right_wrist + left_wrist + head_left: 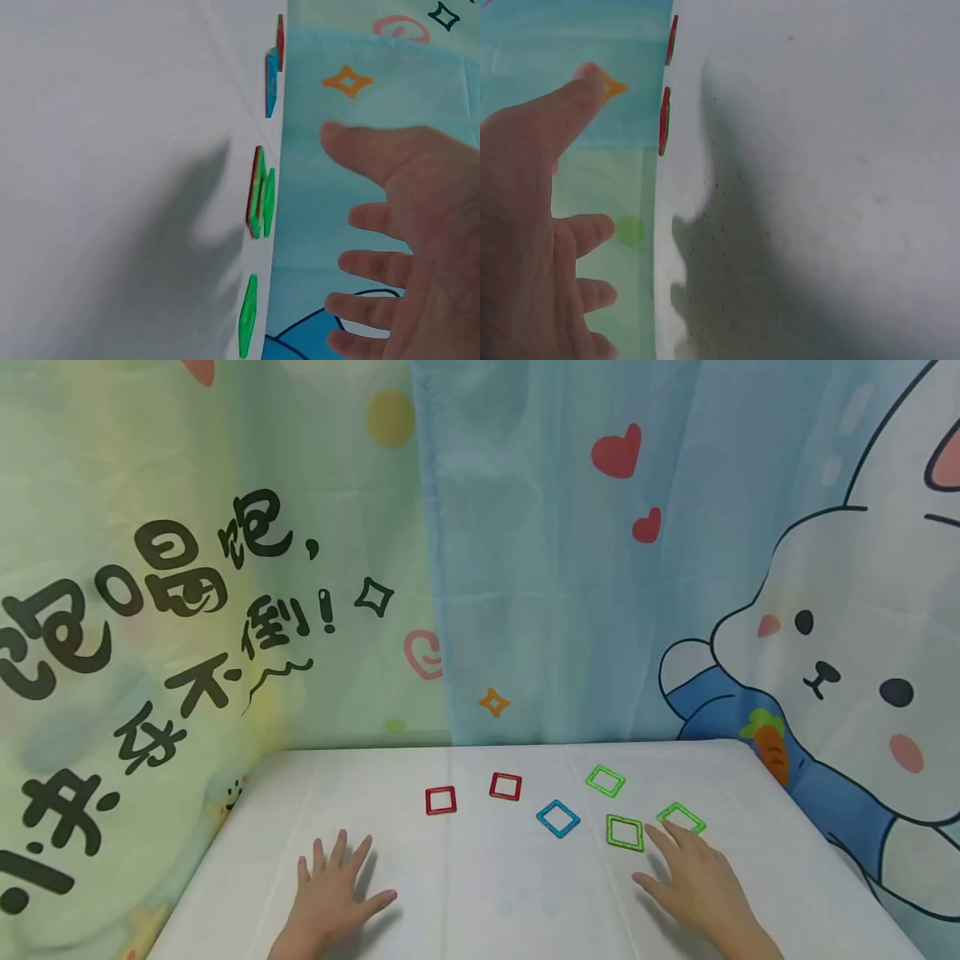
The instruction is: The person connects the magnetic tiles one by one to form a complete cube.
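My left hand (pixel 330 893) hovers over the left of the white table with its fingers spread and nothing in it. Ahead of it lie two red square frames, one at the left (pixel 441 812) and one farther right (pixel 505 797). A blue square frame (pixel 548 827) sits near the middle. Three green square frames are on the right: a far one (pixel 600 789), a near one (pixel 626 847) and a rightmost one (pixel 691 814). Above the table, my right hand (pixel 701 877) is empty, fingers extended; its fingertips overlap the rightmost green frame in the head view.
A white cloth covers the table (pixel 487 893). Behind it hangs a printed curtain (pixel 540 635), green at the left and blue at the right, with a large rabbit picture (pixel 832 735). Both hands cast shadows on the cloth.
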`<state>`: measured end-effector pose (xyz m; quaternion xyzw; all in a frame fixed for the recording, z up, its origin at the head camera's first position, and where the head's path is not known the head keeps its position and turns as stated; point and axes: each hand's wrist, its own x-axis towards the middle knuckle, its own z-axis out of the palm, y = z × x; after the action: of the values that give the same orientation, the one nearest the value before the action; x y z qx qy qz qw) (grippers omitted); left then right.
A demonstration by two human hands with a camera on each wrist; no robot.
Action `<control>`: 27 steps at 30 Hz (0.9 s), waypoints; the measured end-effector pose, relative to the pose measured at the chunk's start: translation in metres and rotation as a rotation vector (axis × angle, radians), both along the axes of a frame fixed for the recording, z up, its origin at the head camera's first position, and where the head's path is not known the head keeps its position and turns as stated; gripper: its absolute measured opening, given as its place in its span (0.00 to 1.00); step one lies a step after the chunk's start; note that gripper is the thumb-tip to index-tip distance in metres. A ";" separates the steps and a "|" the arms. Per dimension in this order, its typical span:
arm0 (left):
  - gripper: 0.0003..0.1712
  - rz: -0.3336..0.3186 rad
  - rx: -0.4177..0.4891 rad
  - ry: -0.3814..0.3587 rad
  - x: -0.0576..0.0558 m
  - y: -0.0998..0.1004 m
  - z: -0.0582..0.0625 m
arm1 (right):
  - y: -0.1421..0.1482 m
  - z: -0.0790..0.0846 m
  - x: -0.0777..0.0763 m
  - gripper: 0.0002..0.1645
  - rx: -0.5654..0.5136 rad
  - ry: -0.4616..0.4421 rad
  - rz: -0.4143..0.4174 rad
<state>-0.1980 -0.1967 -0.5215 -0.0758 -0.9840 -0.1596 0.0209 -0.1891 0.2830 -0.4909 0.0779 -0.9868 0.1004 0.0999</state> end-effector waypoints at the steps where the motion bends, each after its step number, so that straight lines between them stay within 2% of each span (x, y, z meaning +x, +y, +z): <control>1: 0.53 -0.005 0.006 0.001 -0.001 0.000 0.000 | -0.002 0.002 -0.002 0.40 -0.016 0.008 0.005; 5: 0.50 -0.051 0.038 0.031 -0.004 0.002 -0.003 | -0.012 0.009 -0.011 0.30 -0.088 0.033 0.023; 11: 0.45 -0.090 0.057 0.037 -0.012 0.010 -0.008 | -0.025 0.008 -0.020 0.27 -0.152 -0.015 -0.012; 16: 0.41 -0.112 0.076 0.041 -0.022 0.018 -0.005 | -0.025 0.007 -0.031 0.28 -0.182 -0.081 -0.035; 22: 0.36 -0.166 0.108 0.048 -0.033 0.027 -0.004 | -0.010 0.003 -0.046 0.33 -0.183 -0.178 -0.084; 27: 0.35 -0.183 0.124 0.034 -0.037 0.033 -0.006 | 0.006 -0.005 -0.056 0.37 -0.221 -0.236 -0.115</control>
<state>-0.2352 -0.1638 -0.5271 -0.1668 -0.9608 -0.2199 0.0275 -0.2447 0.2889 -0.4954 -0.0024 -0.9775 0.2110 -0.0033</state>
